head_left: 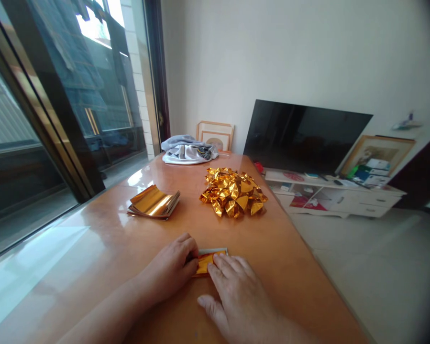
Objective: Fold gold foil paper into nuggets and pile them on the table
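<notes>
A small sheet of gold foil paper (204,263), partly folded with a pale strip along its far edge, lies on the table in front of me. My left hand (181,260) grips its left end, fingers curled and thumb against the near side. Stretched flat, the fingers of my right hand (232,282) press on the right part of the sheet, with the thumb spread away. Beyond my left hand rests a stack of gold foil sheets (153,203), its top sheet curling. Farther right sits a heap of folded gold foil pieces (234,191).
The brown table (128,267) reaches toward the wall. Folded clothes (188,150) and picture frames (224,131) are at its far end. Beyond its right edge stand a television (304,136) and a white cabinet (358,198). A sliding glass door (74,119) is on the left.
</notes>
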The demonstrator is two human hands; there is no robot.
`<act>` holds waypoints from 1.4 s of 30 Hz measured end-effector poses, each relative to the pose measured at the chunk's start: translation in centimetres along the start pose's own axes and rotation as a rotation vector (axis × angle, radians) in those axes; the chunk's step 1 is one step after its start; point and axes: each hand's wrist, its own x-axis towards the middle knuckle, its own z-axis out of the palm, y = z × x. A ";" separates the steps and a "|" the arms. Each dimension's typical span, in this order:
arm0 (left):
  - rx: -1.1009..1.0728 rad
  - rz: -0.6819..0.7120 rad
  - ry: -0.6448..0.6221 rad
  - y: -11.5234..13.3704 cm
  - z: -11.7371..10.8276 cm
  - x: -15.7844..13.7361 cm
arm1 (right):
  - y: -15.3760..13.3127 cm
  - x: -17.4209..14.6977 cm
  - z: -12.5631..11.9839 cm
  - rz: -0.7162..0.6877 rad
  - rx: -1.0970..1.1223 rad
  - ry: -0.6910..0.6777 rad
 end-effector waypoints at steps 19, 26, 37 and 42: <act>-0.029 0.022 -0.018 0.2 -0.5 -0.2 | 0.1 -0.3 -0.1 0.016 -0.017 -0.062; -0.048 0.004 -0.025 0.1 -0.5 -0.5 | 0.8 -0.4 0.6 -0.020 -0.048 -0.026; -0.121 0.053 -0.017 -0.3 -0.4 -0.7 | 1.0 -0.4 0.5 -0.066 -0.096 -0.023; -0.130 0.011 -0.010 0.0 -0.8 -0.9 | 1.2 -0.4 0.6 -0.083 -0.097 -0.016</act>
